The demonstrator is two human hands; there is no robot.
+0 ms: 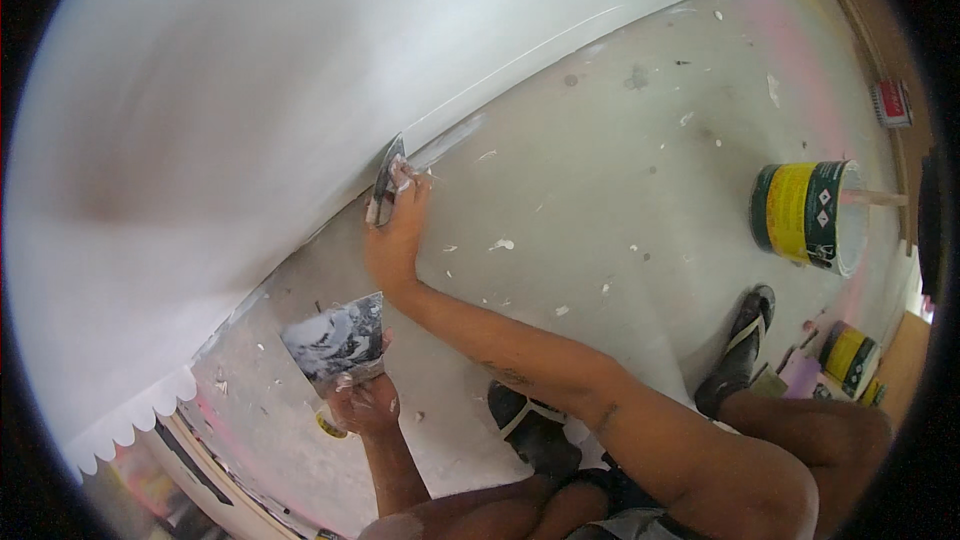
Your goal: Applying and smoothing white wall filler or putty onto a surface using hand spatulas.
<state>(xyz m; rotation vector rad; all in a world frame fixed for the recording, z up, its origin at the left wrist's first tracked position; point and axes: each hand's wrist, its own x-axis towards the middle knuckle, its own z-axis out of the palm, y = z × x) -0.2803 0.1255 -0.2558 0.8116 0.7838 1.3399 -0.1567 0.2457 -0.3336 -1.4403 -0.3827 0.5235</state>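
Observation:
My left hand [366,403] is closed around the handle of a wide putty knife [338,337], whose dark blade faces up and is smeared with white filler. Above it and a little to the right, my right hand [402,202] grips a second putty knife [390,172]. That blade stands on edge against the foot of the white wall [270,70], where wall and floor meet. White residue marks the right fingers and both tools. From the blade a thin pale line runs to the upper right, low along the wall.
White splatters dot the grey floor [580,210]. A large green-and-yellow paint can [795,212] with a stick in it stands at the right. Smaller cans [848,355] are below it. My sandalled feet [535,430] rest on the floor. A scalloped white edge [150,415] hangs lower left.

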